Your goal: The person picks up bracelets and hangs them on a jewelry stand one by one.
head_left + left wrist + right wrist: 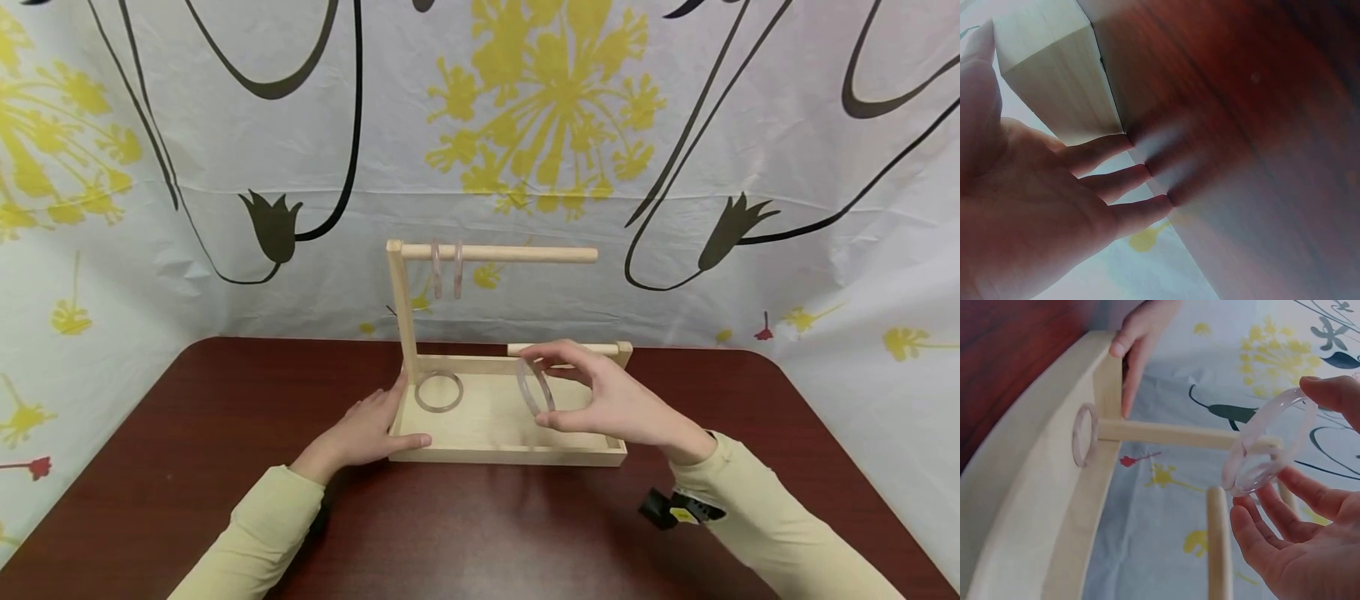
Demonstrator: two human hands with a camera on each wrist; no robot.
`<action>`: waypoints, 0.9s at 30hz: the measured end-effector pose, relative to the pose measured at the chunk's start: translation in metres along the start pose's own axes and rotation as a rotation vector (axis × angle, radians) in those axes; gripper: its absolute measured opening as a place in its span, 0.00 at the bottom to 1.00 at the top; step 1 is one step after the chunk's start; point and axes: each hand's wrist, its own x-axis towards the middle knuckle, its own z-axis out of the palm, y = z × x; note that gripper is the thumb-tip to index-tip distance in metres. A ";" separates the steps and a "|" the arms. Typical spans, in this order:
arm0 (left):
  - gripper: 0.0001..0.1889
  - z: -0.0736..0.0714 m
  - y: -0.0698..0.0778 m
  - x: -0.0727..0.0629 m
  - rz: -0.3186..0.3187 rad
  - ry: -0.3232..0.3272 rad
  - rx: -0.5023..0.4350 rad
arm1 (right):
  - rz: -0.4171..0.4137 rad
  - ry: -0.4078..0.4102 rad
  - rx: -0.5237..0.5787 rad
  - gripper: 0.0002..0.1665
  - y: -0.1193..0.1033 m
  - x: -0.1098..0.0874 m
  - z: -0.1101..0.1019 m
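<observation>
My right hand (618, 396) pinches a pale translucent bangle (1238, 462) between thumb and fingertips, tilted above the right half of a wooden tray stand (510, 456). The left hand (367, 429) rests against the tray's left end, fingers straight along the side and thumb over the front corner; its fingertips meet the tabletop in the left wrist view. Another bangle (439, 410) lies flat on the tray floor at the left, near the upright post (403, 312). On the high horizontal rod (525, 253) hang two similar bangles (458, 283), close together toward the post.
A shorter, lower rod (585, 349) runs along the tray's back right, its free end pointing left behind the right hand. The tray stands on a dark red-brown table (247, 400). Behind it hangs a white flower-patterned cloth (420, 167).
</observation>
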 end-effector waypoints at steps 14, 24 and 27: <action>0.57 0.000 0.001 0.000 0.001 0.001 -0.003 | 0.079 0.079 0.016 0.37 -0.006 0.003 -0.027; 0.57 0.000 0.000 0.000 0.005 0.000 -0.005 | 0.104 0.180 -0.019 0.37 -0.003 0.009 -0.048; 0.57 0.000 0.000 0.000 0.009 0.000 0.000 | 0.112 0.198 -0.030 0.37 -0.001 0.011 -0.054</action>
